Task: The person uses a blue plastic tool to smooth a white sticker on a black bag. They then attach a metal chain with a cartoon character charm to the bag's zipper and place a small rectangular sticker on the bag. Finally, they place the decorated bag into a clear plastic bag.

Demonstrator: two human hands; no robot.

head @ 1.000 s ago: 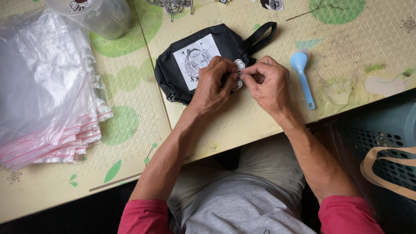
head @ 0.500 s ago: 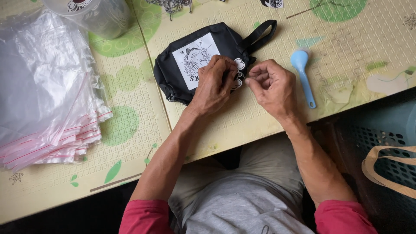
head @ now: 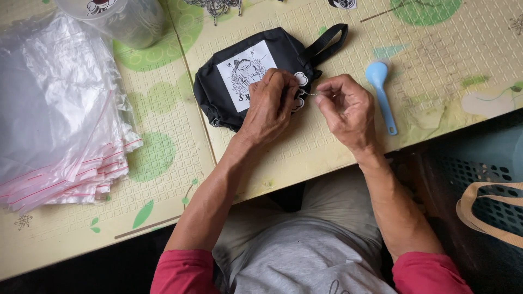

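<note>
Right now, from the head camera, both hands work at the near end of a black pouch point(head: 256, 73) lying on a patterned mat point(head: 447, 60). The left hand point(head: 269, 103) rests on the pouch, fingers curled and pressed together over its lower right corner, covering part of a white picture label point(head: 245, 73) and most of a small white charm point(head: 299, 81) at the pouch's edge. The right hand point(head: 346, 109) sits just beside it on the mat, thumb and forefinger pinched on a thin metal chain point(head: 311, 95) that runs across the small gap to the charm. How the chain joins the charm is hidden under the left fingers.

Around them: a pale blue spoon point(head: 381, 92) lies just right of the right hand, bowl away from the person, not touching it. The pouch's strap loop point(head: 329, 41) points toward the far right. Well off to the left, a thick stack of clear zip bags point(head: 54, 109) with red seal lines spreads over the mat. A clear plastic cup point(head: 131, 19) stands at the far edge, above the bags. A tangle of metal chains point(head: 215, 5) shows at the top edge, cut off by the frame.

Below the mat's edge, grey trousers and red sleeves fill the foreground; a dark mesh basket point(head: 468, 174) with a tan strap point(head: 490, 212) stands at the right.
</note>
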